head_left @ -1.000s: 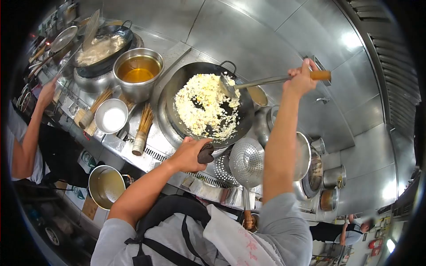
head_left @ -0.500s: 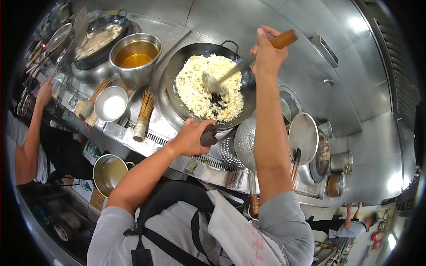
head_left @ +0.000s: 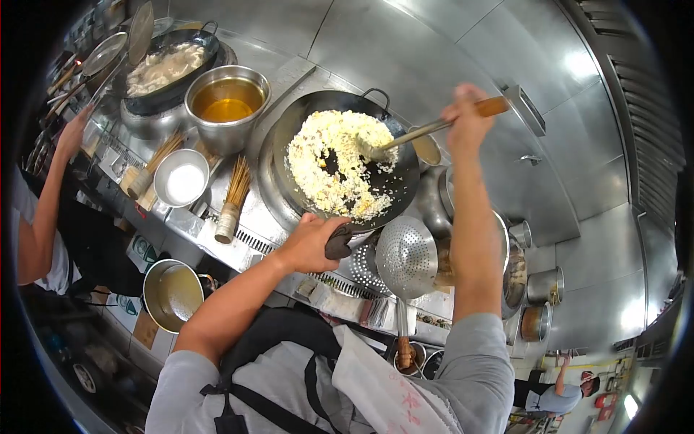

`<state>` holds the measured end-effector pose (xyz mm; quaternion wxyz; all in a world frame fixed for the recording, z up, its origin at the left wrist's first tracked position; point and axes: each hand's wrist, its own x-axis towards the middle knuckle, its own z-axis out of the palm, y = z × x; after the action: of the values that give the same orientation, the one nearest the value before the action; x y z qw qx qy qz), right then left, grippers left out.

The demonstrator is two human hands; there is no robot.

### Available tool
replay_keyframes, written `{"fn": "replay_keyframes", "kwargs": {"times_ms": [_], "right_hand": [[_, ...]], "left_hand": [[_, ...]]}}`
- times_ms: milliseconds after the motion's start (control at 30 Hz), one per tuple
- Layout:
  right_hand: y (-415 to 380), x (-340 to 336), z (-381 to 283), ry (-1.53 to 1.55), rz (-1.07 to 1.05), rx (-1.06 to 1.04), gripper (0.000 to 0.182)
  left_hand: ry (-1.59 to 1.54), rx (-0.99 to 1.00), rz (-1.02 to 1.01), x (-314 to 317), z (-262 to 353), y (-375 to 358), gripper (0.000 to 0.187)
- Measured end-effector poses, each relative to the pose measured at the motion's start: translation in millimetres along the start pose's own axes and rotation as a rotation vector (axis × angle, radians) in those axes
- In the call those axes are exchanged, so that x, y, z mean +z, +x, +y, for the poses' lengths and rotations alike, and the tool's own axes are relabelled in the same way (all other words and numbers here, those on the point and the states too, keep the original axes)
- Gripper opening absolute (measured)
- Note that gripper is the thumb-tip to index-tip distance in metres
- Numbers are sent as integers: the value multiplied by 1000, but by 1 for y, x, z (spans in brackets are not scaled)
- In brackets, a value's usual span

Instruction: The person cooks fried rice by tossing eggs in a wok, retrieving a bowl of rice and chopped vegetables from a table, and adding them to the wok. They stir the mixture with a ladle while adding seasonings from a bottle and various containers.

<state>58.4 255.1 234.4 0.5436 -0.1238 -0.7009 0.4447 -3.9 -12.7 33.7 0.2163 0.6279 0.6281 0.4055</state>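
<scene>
At the centre of the frame, slightly above the middle, sits a wide black round-bottomed wok [head_left: 394, 184] on a steel range, holding a ring of pale yellow fried rice with egg [head_left: 332, 163] that leaves a bare dark patch in its middle. The left hand [head_left: 312, 242] is clenched around a dark folded cloth [head_left: 337, 242] wrapped over the wok's near handle, at the lower rim of the pan. The right hand [head_left: 466, 116], raised toward the upper right of the wok, is closed around the wooden-ended grip of a long steel ladle [head_left: 419, 132]; its bowl rests in the rice at the right side of the heap.

Just below and right of the wok lies a round perforated steel skimmer [head_left: 406, 257], its handle running down toward the apron. Left of the wok stands a deep steel pot of amber oil [head_left: 228, 101], and beyond it, in the upper left, a second dark wok of whitish food [head_left: 163, 69]. Below the oil pot are a small steel bowl of white powder [head_left: 181, 184] and two bamboo brushes [head_left: 231, 206], one on either side of the bowl. At the lower left a steel pot of cloudy liquid [head_left: 172, 293] sits below the range edge. Along the far left edge, another person's hand [head_left: 72, 134] reaches up to the counter near the second wok.
</scene>
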Motion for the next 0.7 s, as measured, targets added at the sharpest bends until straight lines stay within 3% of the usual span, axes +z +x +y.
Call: {"fn": "replay_keyframes", "kwargs": {"times_ms": [67, 200, 267, 400, 467, 567, 600, 667, 700], "right_hand": [[39, -12, -16, 220, 364, -81, 17], [-8, 18, 14, 297, 240, -162, 16], [-18, 49, 3, 269, -118, 154, 16], [-1, 67, -51, 101, -124, 154, 16], [-18, 59, -56, 391, 39, -148, 21], [-65, 84, 7, 389, -3, -86, 22], [-60, 82, 2, 394, -3, -95, 22], [-52, 67, -23, 67, -184, 121, 23], [-51, 66, -56, 112, -191, 185, 21]], "left_hand": [[-9, 55, 84, 0, -4, 0, 82], [-58, -2, -2, 3, -3, -1, 83], [-31, 13, 22, 2, -2, -1, 82], [0, 16, 31, 3, -1, 1, 81], [-21, 16, 45, 8, -3, 0, 82], [-12, 14, 48, 7, -1, -3, 82], [-1, 13, 50, 4, -2, -1, 82], [-50, -10, 18, 10, -1, -7, 82], [-26, 9, 37, 13, -1, -7, 80]]}}
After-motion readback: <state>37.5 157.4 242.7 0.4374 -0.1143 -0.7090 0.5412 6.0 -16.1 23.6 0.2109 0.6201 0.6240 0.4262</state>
